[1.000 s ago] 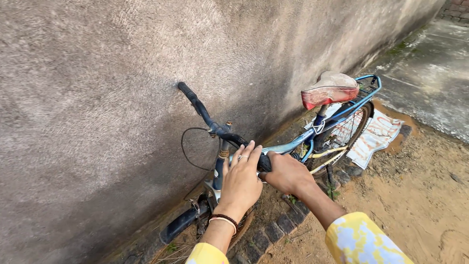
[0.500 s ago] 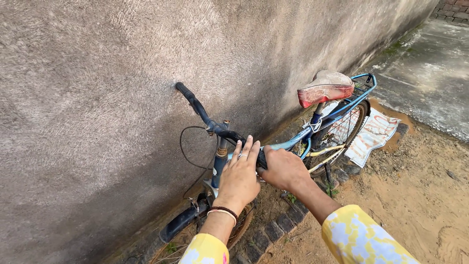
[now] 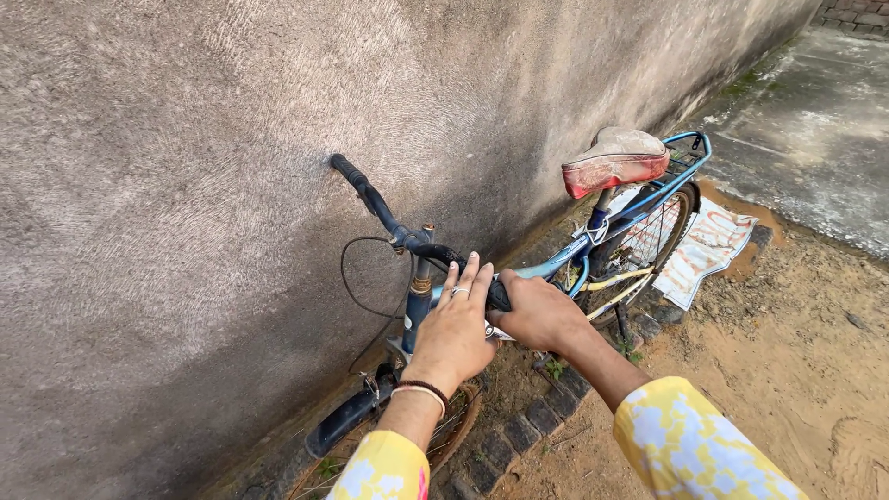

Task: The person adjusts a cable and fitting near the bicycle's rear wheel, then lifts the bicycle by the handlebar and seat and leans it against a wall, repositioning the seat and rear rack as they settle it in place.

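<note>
Bicycle [image 3: 556, 268] first: a blue tube-framed machine leaning against a rough plastered wall [image 3: 185, 139], its far handlebar grip [image 3: 350, 176] touching the grey, swirled render. The wall fills the whole left and far side, so there is no room that way; open sandy ground [image 3: 796, 352] lies to the right, loose and tan, with a worn concrete slab [image 3: 815, 120] beyond it. A strip of dark cobbles [image 3: 546, 417] edges the foot of the wall under the wheels. A printed sack [image 3: 708, 250], crumpled flat, lies on the ground just beside the rear wheel [image 3: 662, 236], whose thin spokes and rusty rim show under a blue tubular carrier rack [image 3: 690, 153]. The saddle [image 3: 616, 159] is humped, its red cover faded and dusted grey on top. Near the bottom edge, a black front mudguard [image 3: 347, 421] curves over the front wheel. A thin black cable [image 3: 352, 278] loops out from the handlebar [image 3: 407, 241] towards the wall.

The right hand [image 3: 542, 315] is clenched round the near black grip [image 3: 498, 296], knuckles up. The left hand [image 3: 454, 329] lies over the bar just beside it, fingers straight and loose rather than closed, a ring on one finger and two bangles at the wrist. Both sleeves are yellow with pale blotches.
</note>
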